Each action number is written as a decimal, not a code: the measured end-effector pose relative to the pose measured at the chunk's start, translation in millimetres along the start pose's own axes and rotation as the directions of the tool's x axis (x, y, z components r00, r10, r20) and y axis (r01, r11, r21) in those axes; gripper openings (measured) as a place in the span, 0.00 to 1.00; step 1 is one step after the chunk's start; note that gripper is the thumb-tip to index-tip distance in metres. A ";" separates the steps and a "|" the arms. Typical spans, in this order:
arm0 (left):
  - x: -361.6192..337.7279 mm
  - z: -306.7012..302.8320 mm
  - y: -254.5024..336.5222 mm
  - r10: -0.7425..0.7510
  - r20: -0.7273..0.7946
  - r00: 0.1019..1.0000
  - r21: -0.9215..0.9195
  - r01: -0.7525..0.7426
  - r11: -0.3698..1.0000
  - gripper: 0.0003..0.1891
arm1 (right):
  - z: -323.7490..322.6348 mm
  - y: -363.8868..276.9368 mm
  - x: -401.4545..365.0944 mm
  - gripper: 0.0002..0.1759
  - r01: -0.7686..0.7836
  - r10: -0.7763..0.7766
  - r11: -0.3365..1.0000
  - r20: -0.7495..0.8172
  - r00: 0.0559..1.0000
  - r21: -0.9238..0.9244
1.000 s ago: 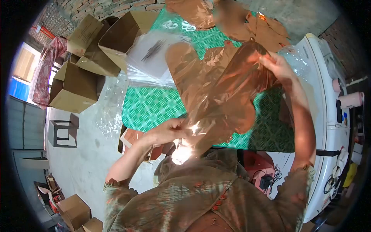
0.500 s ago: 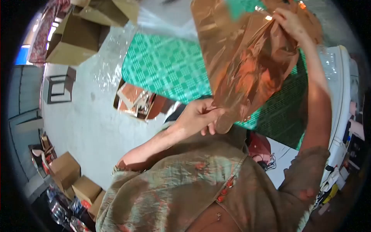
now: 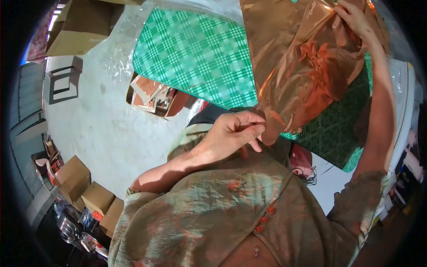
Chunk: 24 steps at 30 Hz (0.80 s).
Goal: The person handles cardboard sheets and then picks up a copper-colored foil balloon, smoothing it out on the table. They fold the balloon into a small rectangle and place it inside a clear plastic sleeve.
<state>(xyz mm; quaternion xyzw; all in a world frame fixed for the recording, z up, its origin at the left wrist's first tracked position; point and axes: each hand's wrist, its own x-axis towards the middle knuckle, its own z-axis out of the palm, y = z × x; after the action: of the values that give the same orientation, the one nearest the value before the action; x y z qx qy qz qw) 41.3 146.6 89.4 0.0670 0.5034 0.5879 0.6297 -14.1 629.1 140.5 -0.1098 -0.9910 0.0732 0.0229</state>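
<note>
A large shiny copper-coloured film sheet (image 3: 284, 66), creased and partly see-through, spreads over the right part of the green plaid table (image 3: 195, 58). My right hand (image 3: 356, 22) grips its far edge at the upper right, fingers closed on the bunched film. Close in front of my body, my left hand (image 3: 235, 133) pinches with thumb and fingers at the near, narrow end of the sheet. A rounded tip of film hangs just beside those fingertips. The film covers much of the table's right side.
A box of card scraps (image 3: 151, 98) sits on the floor left of the table. Cardboard boxes stand at the upper left (image 3: 84, 26) and lower left (image 3: 73, 178). A grey frame (image 3: 64, 84) lies on the floor. Clear plastic lies beyond the table.
My right hand has moved farther right with the film's edge, and the sheet is spread wider. My left hand stays at the near end. The view has shifted slightly.
</note>
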 end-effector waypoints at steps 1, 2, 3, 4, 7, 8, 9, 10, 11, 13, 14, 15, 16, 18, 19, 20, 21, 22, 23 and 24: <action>-1.0 0.0 -0.9 0.006 0.004 1.000 0.000 -0.006 1.000 0.15 | 2.3 -1.1 -0.1 0.13 0.005 -0.005 1.000 0.003 1.000 -0.008; -2.5 -0.4 -1.5 0.011 0.007 1.000 0.000 -0.011 1.000 0.15 | 3.5 -6.2 -2.8 0.13 0.015 -0.015 1.000 -0.009 1.000 0.001; -3.7 -0.8 -2.2 0.017 0.012 1.000 0.002 -0.017 1.000 0.15 | 2.8 -13.9 -7.1 0.13 0.026 -0.025 1.000 -0.022 0.999 0.009; -4.8 -1.1 -3.9 0.026 0.000 1.000 -0.007 -0.026 1.000 0.15 | 1.8 -17.7 -9.1 0.13 0.036 -0.035 0.999 -0.039 0.999 0.016; -5.8 -5.7 -13.8 0.112 -0.045 0.993 0.062 -0.109 0.992 0.13 | 3.6 -3.3 -0.5 0.13 0.018 -0.019 0.999 0.028 0.999 0.039; -5.5 -9.2 -18.2 0.179 -0.059 0.982 0.146 -0.169 0.975 0.13 | 3.7 -2.5 0.8 0.13 0.021 -0.023 0.999 0.037 0.999 0.037; -5.9 -11.4 -20.3 0.247 -0.068 0.967 0.230 -0.225 0.947 0.13 | 3.8 -2.0 1.5 0.13 0.024 -0.026 0.999 0.046 0.999 0.035; -7.4 -12.1 -20.3 0.312 -0.125 0.942 0.375 -0.247 0.894 0.12 | 3.7 -1.9 1.7 0.13 0.028 -0.029 0.999 0.056 0.998 0.033; -9.7 -11.4 -17.9 0.384 -0.170 0.908 0.512 -0.252 0.821 0.12 | 2.8 -3.1 1.7 0.13 0.034 -0.036 0.999 0.055 0.998 0.043; -8.8 -11.1 -16.6 0.598 -0.188 0.779 0.749 -0.280 0.601 0.14 | 1.7 -6.8 1.6 0.13 0.046 -0.050 0.997 0.052 0.997 0.062; -6.5 -11.0 -15.6 0.643 -0.164 0.748 0.788 -0.292 0.542 0.15 | 1.9 -7.5 1.2 0.13 0.044 -0.048 0.997 0.052 0.998 0.067; -4.1 -10.9 -14.0 0.685 -0.136 0.716 0.824 -0.302 0.479 0.15 | 2.0 -7.9 0.7 0.13 0.042 -0.046 0.997 0.051 0.998 0.072; -2.2 -10.6 -12.2 0.725 -0.106 0.681 0.856 -0.308 0.414 0.15 | 1.6 -8.6 0.9 0.13 0.041 -0.045 0.996 0.050 0.998 0.076; -0.8 -9.7 -7.5 0.747 -0.038 0.663 0.898 -0.306 0.316 0.16 | 0.0 -11.5 0.6 0.13 0.015 -0.019 0.998 0.058 0.998 0.064; -0.1 -9.3 -6.0 0.756 -0.003 0.655 0.915 -0.303 0.266 0.16 | -0.7 -12.1 0.7 0.14 0.003 -0.007 0.998 0.063 0.998 0.058; 1.4 -9.0 -5.7 0.764 0.013 0.646 0.926 -0.296 0.235 0.16 | -1.0 -11.8 1.3 0.14 -0.001 -0.002 0.999 0.068 0.998 0.052; 3.0 -8.5 -5.6 0.771 0.029 0.637 0.936 -0.288 0.203 0.16 | -1.3 -11.2 1.9 0.14 -0.006 0.003 0.999 0.074 0.997 0.045; 4.5 -8.2 -5.7 0.777 0.046 0.628 0.944 -0.281 0.171 0.16 | -1.5 -10.5 2.2 0.14 -0.011 0.008 0.999 0.079 0.997 0.038; 5.7 -7.9 -6.0 0.779 0.053 0.625 0.950 -0.273 0.155 0.16 | -1.6 -10.6 2.3 0.14 -0.016 0.013 0.999 0.079 0.997 0.040; 6.5 -7.5 -6.6 0.781 0.060 0.622 0.954 -0.265 0.138 0.15 | -1.2 -11.5 2.4 0.14 -0.022 0.018 0.999 0.080 0.997 0.042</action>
<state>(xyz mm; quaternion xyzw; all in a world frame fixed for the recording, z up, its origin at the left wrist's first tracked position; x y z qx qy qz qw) 39.1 146.0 77.7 0.4363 0.8059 0.3919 0.0811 -18.8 618.7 143.5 -0.1161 -0.9882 0.0990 -0.0147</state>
